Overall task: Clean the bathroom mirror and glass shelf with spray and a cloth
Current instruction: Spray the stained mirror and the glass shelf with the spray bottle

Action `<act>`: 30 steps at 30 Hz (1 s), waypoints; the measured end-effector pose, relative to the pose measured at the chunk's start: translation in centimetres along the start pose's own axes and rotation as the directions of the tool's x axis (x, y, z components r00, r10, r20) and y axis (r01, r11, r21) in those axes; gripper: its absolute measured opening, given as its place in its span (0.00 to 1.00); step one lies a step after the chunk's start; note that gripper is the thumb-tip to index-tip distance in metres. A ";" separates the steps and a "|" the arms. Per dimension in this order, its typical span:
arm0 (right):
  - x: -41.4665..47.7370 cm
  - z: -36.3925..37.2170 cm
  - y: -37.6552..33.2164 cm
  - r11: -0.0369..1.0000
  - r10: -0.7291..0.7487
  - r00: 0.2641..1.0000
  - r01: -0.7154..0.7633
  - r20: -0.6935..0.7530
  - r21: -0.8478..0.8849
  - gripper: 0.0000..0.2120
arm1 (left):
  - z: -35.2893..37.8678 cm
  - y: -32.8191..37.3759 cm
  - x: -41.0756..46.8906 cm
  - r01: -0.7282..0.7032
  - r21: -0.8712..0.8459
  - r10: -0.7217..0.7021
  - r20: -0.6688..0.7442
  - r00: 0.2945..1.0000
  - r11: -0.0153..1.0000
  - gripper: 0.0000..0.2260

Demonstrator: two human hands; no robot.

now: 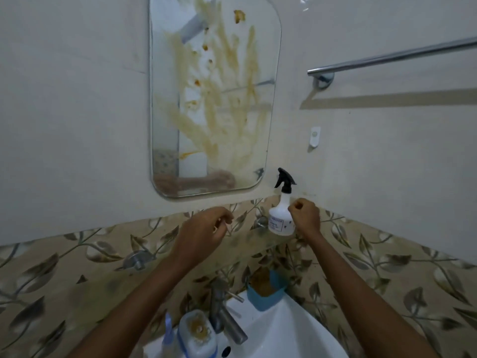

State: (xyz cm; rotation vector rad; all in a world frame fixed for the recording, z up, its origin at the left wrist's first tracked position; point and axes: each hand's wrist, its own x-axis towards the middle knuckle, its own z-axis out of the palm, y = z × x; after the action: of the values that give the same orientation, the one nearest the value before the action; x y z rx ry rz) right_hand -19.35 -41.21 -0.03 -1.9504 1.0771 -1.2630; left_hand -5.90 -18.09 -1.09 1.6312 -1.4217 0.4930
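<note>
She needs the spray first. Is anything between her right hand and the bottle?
Nothing visible: the right hand is loosely curled, empty, right beside the spray bottle on the glass shelf.

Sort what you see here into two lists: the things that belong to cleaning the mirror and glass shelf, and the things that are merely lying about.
For the job:
mirror, smeared brown
spray bottle
glass shelf

Lying about:
towel rail
tap
blue tub
soap dish
wall hook

No cloth can be made out.

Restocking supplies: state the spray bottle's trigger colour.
Black trigger head on a white spray bottle, head view.
</note>
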 end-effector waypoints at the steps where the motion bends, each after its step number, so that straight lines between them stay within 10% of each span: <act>1: 1.0 -0.2 0.0 0.998 0.037 0.999 -0.038 0.007 0.049 0.09 | -0.4 0.1 0.4 0.000 0.000 0.000 -0.003 1.000 1.000 0.07; 3: 2.9 -0.4 0.2 0.964 0.158 0.987 -0.160 0.028 0.211 0.00 | -1.0 0.2 1.0 0.010 0.016 -0.010 -0.001 1.000 1.000 0.09; 8: 5.6 1.1 0.7 0.875 0.297 0.949 -0.315 0.106 0.367 0.22 | -1.7 0.0 2.0 0.047 0.100 -0.051 0.041 0.998 0.994 0.07; 30: 5.7 1.1 -0.6 0.964 0.075 0.996 -0.082 0.040 0.254 0.17 | -2.0 -0.5 1.3 0.220 -0.144 -0.227 -0.035 0.973 0.965 0.10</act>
State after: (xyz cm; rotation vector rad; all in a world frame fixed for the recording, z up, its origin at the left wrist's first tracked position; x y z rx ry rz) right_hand -16.85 -45.80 2.65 -1.7110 0.9172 -1.2582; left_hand -4.57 -17.19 0.76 1.6297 -1.1884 0.2964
